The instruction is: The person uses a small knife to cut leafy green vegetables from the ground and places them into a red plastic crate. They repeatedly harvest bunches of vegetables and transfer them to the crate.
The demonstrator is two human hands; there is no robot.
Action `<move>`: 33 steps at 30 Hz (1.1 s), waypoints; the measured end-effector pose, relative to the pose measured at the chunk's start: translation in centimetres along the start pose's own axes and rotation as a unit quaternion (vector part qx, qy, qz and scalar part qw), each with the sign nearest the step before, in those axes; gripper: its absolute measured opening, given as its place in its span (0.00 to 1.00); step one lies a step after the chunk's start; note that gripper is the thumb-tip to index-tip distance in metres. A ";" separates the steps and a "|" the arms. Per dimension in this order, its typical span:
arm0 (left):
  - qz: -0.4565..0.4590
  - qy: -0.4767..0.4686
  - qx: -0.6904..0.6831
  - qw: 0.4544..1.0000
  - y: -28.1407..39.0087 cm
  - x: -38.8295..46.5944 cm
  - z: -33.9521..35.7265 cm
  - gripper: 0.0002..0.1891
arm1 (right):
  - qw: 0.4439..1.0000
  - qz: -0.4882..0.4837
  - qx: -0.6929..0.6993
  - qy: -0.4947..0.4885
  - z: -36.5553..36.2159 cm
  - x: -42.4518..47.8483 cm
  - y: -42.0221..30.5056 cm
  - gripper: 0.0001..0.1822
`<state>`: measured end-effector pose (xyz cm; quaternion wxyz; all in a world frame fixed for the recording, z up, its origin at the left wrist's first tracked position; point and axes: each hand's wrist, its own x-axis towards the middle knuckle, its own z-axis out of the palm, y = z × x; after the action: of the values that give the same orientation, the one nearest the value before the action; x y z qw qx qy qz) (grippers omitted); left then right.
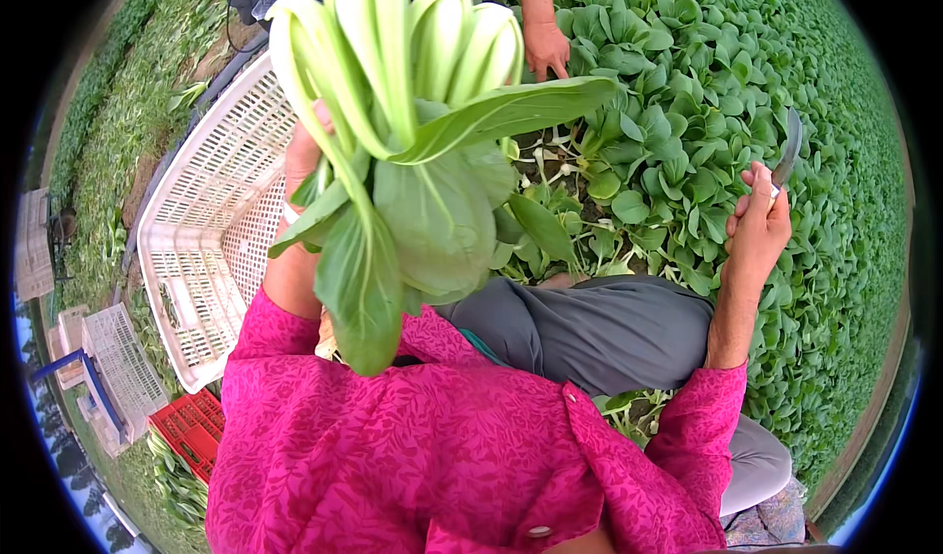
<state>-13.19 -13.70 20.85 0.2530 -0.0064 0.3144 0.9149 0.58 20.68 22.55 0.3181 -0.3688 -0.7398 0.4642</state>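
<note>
A bunch of bok choy (435, 186) is raised close to the camera, its pale stalk bases up and its broad leaves hanging down. My left hand (306, 145) grips it from the left side, with most of the fingers hidden behind the stalks and leaves. Off to the right, my right hand (759, 215) is closed around the handle of a knife with a curved blade (792, 145). The blade points up and away over the growing plants. Behind the bunch, a large white plastic crate (184, 259) lies at my left; the part of its inside that shows holds nothing visible.
Dense bok choy plants (685, 112) fill the right side. Ahead, another person's hand (545, 49) reaches down at the bed's edge. Cut stubs (541, 160) dot the soil. A red crate (191, 432), a grey crate (125, 370) and harvested greens (177, 484) are at lower left.
</note>
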 end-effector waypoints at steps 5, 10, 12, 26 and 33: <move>-0.009 0.155 0.126 0.980 10.3 -2.6 -9.8 0.24 | 0.999 0.027 0.006 -0.036 -0.1 -0.7 0.1 0.15; -0.101 0.284 0.267 0.915 15.4 -2.6 -22.2 0.24 | 0.999 0.036 0.002 -0.029 0.2 -1.5 -0.6 0.16; -0.125 0.324 0.373 0.861 16.7 -2.9 -27.1 0.26 | 0.998 0.039 -0.001 -0.040 0.7 -1.7 -0.5 0.16; -0.003 0.514 0.597 0.616 3.9 9.2 -40.2 0.41 | 0.997 0.058 0.000 -0.043 1.3 -2.9 -1.8 0.15; -0.138 0.469 0.734 0.472 3.2 11.4 -44.0 0.51 | 0.995 0.069 -0.016 -0.064 1.0 -3.8 -2.5 0.15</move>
<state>-31.15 -36.08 -14.55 0.1024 -0.2901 0.9374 0.1633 1.15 16.26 24.02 0.2311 -0.3937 -0.7387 0.4958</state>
